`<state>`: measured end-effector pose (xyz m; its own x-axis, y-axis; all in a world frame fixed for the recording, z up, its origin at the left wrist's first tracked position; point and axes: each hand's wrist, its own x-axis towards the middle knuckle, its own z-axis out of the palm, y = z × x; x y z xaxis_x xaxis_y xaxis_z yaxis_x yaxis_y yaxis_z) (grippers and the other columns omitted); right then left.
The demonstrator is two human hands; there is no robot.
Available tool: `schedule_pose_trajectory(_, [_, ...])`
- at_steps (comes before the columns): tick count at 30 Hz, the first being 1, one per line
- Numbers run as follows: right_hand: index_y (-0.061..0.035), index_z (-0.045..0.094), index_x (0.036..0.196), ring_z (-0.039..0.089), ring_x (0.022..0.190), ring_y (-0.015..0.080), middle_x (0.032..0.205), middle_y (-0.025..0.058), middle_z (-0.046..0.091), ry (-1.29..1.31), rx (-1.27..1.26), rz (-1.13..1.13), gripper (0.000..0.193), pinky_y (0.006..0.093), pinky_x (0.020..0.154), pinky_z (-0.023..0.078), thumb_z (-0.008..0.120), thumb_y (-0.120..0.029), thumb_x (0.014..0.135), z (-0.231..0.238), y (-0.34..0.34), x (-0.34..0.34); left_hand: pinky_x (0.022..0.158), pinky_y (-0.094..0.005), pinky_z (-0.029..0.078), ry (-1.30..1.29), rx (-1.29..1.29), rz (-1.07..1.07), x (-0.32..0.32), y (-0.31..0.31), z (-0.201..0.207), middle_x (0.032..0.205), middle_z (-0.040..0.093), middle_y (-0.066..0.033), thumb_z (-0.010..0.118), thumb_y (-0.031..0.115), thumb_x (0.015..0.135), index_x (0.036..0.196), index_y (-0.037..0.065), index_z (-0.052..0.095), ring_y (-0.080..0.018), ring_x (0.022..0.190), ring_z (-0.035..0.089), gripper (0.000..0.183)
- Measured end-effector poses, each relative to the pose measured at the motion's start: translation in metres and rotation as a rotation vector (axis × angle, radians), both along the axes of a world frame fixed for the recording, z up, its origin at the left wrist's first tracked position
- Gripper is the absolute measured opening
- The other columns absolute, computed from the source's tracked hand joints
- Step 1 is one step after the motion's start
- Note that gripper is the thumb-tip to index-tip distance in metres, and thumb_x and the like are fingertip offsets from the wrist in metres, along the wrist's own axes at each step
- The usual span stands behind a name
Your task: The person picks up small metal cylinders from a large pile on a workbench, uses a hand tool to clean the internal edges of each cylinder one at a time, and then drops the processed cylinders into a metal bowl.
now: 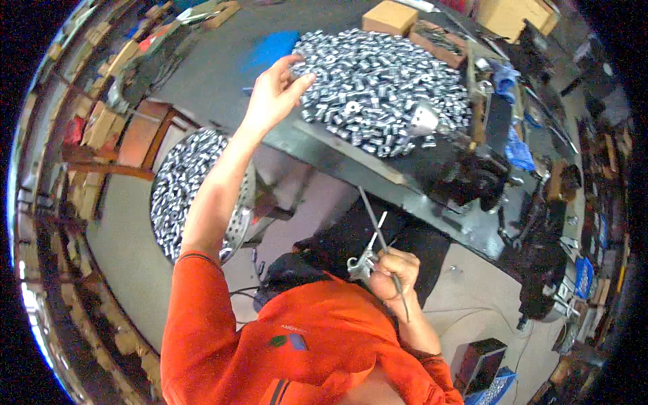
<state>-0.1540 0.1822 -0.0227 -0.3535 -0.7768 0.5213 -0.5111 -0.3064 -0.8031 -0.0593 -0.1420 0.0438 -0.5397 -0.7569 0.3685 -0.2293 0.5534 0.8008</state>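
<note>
My left hand [275, 96] reaches out over the bench to the left edge of a heap of small silvery metal cylinders [378, 88]. Its thumb and fingers are apart, with nothing visible between them. Several of the cylinders show a hole through the middle. Close to my body, my right hand [397, 271] is closed round a long thin grey metal rod [373, 219], which slants up toward the bench. A silvery metal piece with a hooked end [361, 264] and a pale thin stem sticks out beside the same fist; its exact kind is unclear.
Below the bench's front edge at left stands a round perforated basket [241, 219] filled with similar cylinders. A blue sheet [271, 50] lies beside the heap, a cardboard box [389, 17] behind it. Dark machinery [472, 179] and wrenches occupy the right. A wooden stool [143, 135] stands left.
</note>
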Motion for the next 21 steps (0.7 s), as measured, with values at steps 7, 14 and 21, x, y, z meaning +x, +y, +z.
schedule_pose_trajectory(7, [-0.0079,0.032,0.053,0.037,0.04,0.0197,0.05,0.0047,0.033,-0.106,0.066,0.185,0.026,0.0306,0.038,0.026,0.057,-0.004,0.058,-0.007,-0.004,-0.002,0.056,-0.0329,0.046,-0.516,-0.07,0.361,0.217,-0.005,-0.058,0.062,0.061,-0.0119,0.067,0.029,0.078,0.102,0.001,0.063,-0.0192,0.055,0.059,0.037])
schedule_pose_trajectory(14, [-0.0074,0.034,0.055,0.037,0.041,0.0201,0.051,0.0045,0.033,-0.151,0.124,0.303,0.033,0.032,0.04,0.027,0.062,-0.018,0.069,-0.008,-0.011,0.002,0.075,-0.0415,0.05,-1.073,-0.099,0.507,0.288,0.027,-0.115,0.089,0.066,-0.0186,0.069,0.039,0.072,0.103,0.011,0.064,-0.0332,0.084,0.063,0.042])
schedule_pose_trajectory(21, [-0.0072,0.035,0.056,0.037,0.042,0.0196,0.052,0.0041,0.034,-0.092,0.125,0.217,0.051,0.0317,0.041,0.026,0.061,-0.044,0.08,-0.012,-0.006,0.001,0.066,-0.0451,0.051,-1.117,-0.172,0.498,0.278,0.028,-0.12,0.075,0.065,-0.0171,0.06,0.025,0.072,0.083,0.01,0.064,-0.0355,0.071,0.064,0.019])
